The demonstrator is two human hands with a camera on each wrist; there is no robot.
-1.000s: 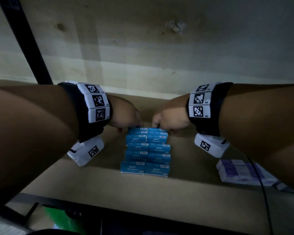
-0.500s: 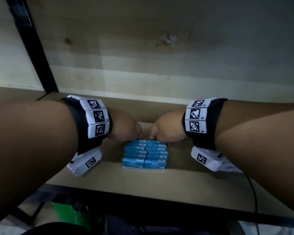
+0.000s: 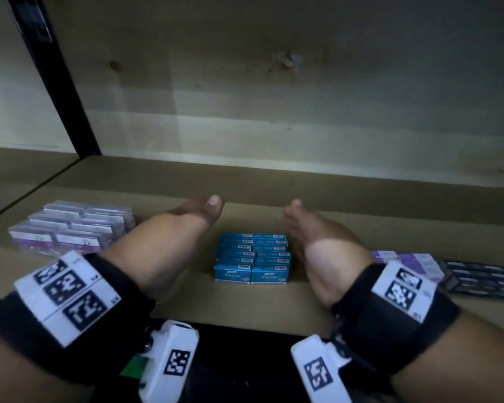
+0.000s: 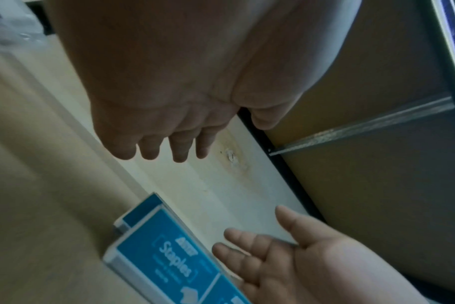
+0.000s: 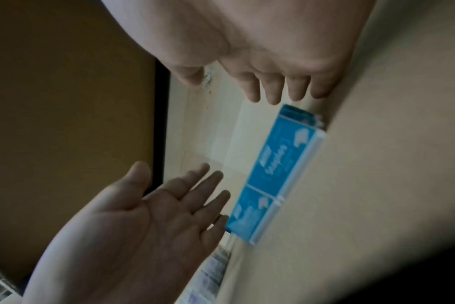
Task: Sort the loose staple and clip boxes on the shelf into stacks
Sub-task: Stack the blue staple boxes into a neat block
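Dark boxes [image 3: 483,279] — blurred, cut off right

Both forearms are bare, each wrapped in a wide black wrist band [image 3: 105,309]. The left band carries a white strip [image 3: 67,295] of 3 black square-code markers; the right band [image 3: 390,315] shows 2 clearly, perhaps more. Under each band hangs a white camera housing [image 3: 169,362] with 1 square marker.
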